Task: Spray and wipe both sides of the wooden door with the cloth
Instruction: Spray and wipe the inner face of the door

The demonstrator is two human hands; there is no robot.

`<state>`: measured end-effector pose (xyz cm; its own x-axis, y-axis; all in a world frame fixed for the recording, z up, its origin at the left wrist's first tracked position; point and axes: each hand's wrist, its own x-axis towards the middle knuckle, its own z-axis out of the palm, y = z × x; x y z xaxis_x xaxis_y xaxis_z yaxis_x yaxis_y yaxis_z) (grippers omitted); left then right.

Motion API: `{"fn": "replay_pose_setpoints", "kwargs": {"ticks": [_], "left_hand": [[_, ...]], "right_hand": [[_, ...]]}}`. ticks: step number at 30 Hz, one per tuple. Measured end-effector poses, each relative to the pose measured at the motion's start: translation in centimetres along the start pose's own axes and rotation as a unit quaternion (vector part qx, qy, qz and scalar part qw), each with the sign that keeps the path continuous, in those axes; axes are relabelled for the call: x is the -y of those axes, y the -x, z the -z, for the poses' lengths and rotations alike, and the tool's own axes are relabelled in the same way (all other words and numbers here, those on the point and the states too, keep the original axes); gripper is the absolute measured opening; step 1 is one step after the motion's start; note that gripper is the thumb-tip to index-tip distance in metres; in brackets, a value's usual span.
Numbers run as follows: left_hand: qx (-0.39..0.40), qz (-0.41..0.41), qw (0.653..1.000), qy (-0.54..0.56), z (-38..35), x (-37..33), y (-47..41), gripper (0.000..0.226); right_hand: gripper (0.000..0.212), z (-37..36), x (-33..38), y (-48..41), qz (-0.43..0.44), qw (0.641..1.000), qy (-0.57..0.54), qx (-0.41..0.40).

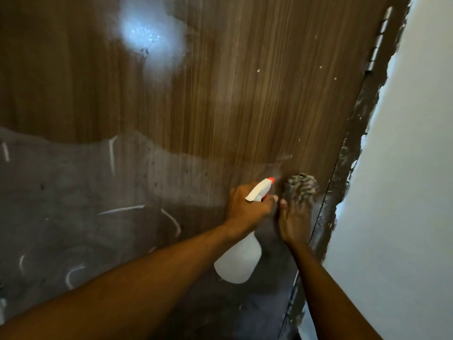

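The wooden door fills most of the view, brown grain above and a dull grey, dusty band with white marks below. My left hand grips a white spray bottle by its trigger head, the orange nozzle pointing at the door. Just to its right, my right hand presses a striped grey and white cloth flat against the door near the hinge edge. The cloth looks blurred.
A metal hinge sits on the door's right edge at the top. The dark door frame, flecked with white paint, runs beside a white wall on the right. A bright light glare shows on the upper door.
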<state>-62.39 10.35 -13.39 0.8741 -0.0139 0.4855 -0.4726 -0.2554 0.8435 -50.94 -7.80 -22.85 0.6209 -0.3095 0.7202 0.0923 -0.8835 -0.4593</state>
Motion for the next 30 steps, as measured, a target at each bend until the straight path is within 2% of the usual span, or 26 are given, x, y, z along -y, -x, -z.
{"fn": "replay_pose_setpoints", "kwargs": {"ticks": [2, 4, 5, 6, 8, 10, 12, 14, 17, 18, 19, 21, 23, 26, 28, 30], "left_hand": [[-0.002, 0.046, 0.999, -0.016, 0.5, 1.1, 0.7, 0.051], [-0.006, 0.075, 0.997, -0.034, 1.0, 2.1, 1.0, 0.053], [-0.014, 0.076, 0.996, -0.038, 1.4, 2.5, 1.0, 0.054], [-0.027, 0.075, 0.996, -0.037, 2.1, 2.7, 1.0, 0.054], [-0.044, 0.065, 0.997, -0.018, 3.4, 2.9, 0.8, 0.053], [-0.050, 0.046, 0.998, -0.007, 4.6, 3.1, 0.6, 0.051], [-0.064, 0.043, 0.997, -0.011, 5.8, 3.3, 0.5, 0.049], [-0.082, 0.038, 0.996, -0.020, 6.9, 3.7, 0.4, 0.047], [-0.100, 0.048, 0.993, -0.031, 8.5, 4.1, 0.3, 0.050], [-0.104, 0.054, 0.993, -0.029, 9.3, 4.1, 0.4, 0.051], [-0.107, 0.058, 0.992, -0.028, 10.0, 4.1, 0.5, 0.053], [-0.117, 0.058, 0.991, -0.028, 11.5, 4.2, 0.6, 0.054], [-0.125, 0.054, 0.990, -0.039, 13.1, 4.3, 0.8, 0.053], [-0.130, 0.048, 0.989, -0.048, 15.1, 5.0, 1.4, 0.052], [-0.135, 0.049, 0.989, -0.048, 16.6, 5.5, 1.9, 0.052], [-0.144, 0.055, 0.987, -0.044, 17.4, 5.6, 2.1, 0.052]], "right_hand": [[0.062, 0.8, 1.0, -0.9, -0.055, 0.996, -0.031, -0.055], [0.059, 1.8, 4.2, -2.6, -0.116, 0.984, -0.079, -0.111], [0.060, 2.1, 6.1, -3.1, -0.115, 0.982, -0.086, -0.126], [0.060, 1.6, 7.5, -3.2, -0.092, 0.984, -0.081, -0.126], [0.058, -0.1, 8.8, -1.2, 0.006, 0.995, -0.044, -0.095], [0.060, -1.8, 7.5, 1.2, 0.130, 0.990, -0.029, -0.048], [0.064, -2.5, 5.3, 2.3, 0.191, 0.981, 0.007, -0.028], [0.063, -2.4, 5.6, 2.0, 0.148, 0.988, 0.022, -0.046], [0.064, -2.0, 12.0, 0.3, -0.060, 0.991, -0.053, -0.107], [0.063, -1.9, 14.4, 0.4, -0.060, 0.992, -0.050, -0.104], [0.060, -2.2, 16.1, 1.0, -0.002, 0.996, -0.032, -0.084], [0.057, -3.5, 17.1, 2.6, 0.174, 0.982, 0.001, -0.070], [0.063, -4.8, 16.2, 4.6, 0.211, 0.973, -0.033, -0.089], [0.059, -5.3, 13.9, 5.9, 0.164, 0.983, -0.019, -0.076], [0.062, -5.1, 16.1, 4.8, 0.055, 0.993, -0.014, -0.107], [0.065, -4.4, 20.7, 3.5, -0.076, 0.983, -0.080, -0.146]]}}
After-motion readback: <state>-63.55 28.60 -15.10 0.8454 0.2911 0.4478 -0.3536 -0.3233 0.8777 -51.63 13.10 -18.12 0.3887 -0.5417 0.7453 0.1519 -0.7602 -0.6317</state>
